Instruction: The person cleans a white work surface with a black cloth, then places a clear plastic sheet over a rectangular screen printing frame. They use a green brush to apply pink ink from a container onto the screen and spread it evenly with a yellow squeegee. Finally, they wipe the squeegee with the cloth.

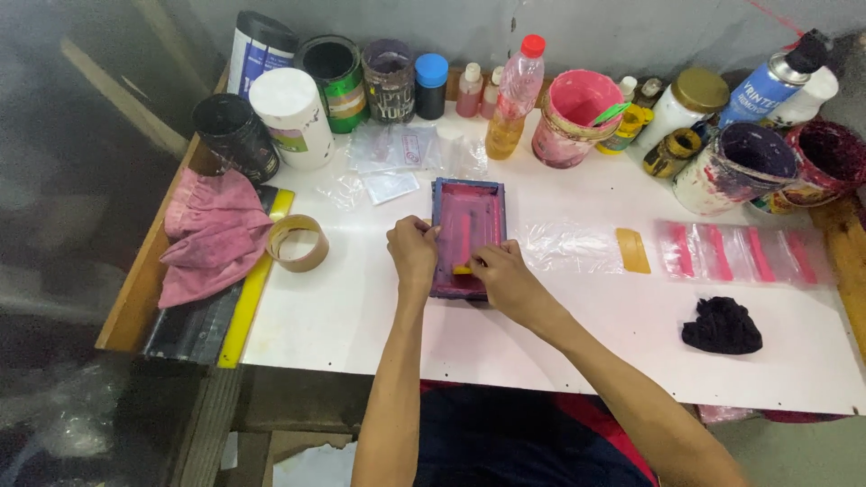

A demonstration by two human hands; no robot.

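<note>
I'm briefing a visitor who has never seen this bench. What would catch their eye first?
Probably the small blue-framed screen stained pink at the middle of the white table, with the left hand on its left edge and the right hand at a yellow scraper inside it. Next, the crowd of paint-smeared tubs and bottles along the back edge, and the crumpled pink cloth on the left.

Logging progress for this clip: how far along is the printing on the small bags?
Done: clear bags with pink stripes lie at the table's right. In hand: left hand steadies the small blue-framed, pink-inked screen; right hand has a yellow scraper on it. Left: blank clear bags wait behind.
</note>
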